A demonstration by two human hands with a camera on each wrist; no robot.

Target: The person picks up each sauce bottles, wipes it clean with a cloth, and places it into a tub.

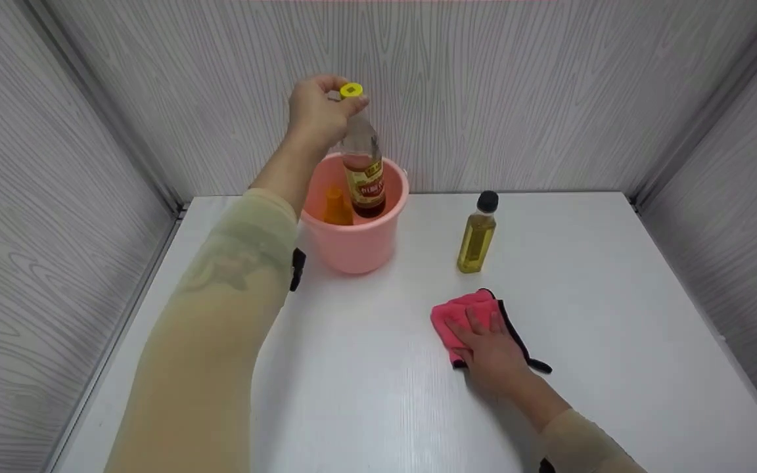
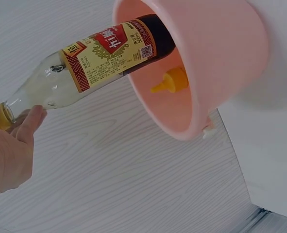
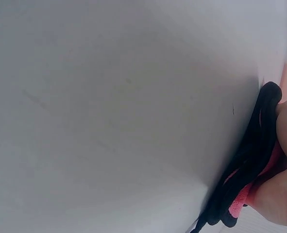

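- Nearest on the white table point(image 1: 365, 394), the right hand point(image 1: 493, 355) lies flat with straight fingers on a pink cloth point(image 1: 460, 315).
- Farther back stands an oil bottle point(image 1: 477, 233), apart from everything.
- Farthest, the left hand point(image 1: 318, 112) pinches the yellow-capped sauce bottle point(image 1: 362, 171) by its neck, its base inside the pink bucket point(image 1: 352, 246) beside an orange bottle point(image 1: 337, 207).

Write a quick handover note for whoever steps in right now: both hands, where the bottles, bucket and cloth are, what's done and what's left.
Left hand: grips the yellow-capped sauce bottle by its neck, base inside the pink bucket.
Right hand: rests flat on the pink cloth on the white table.
Done: an orange squeeze bottle lies in the bucket.
Left: release the sauce bottle, which looks not yet set down; the oil bottle stands outside, right of the bucket.
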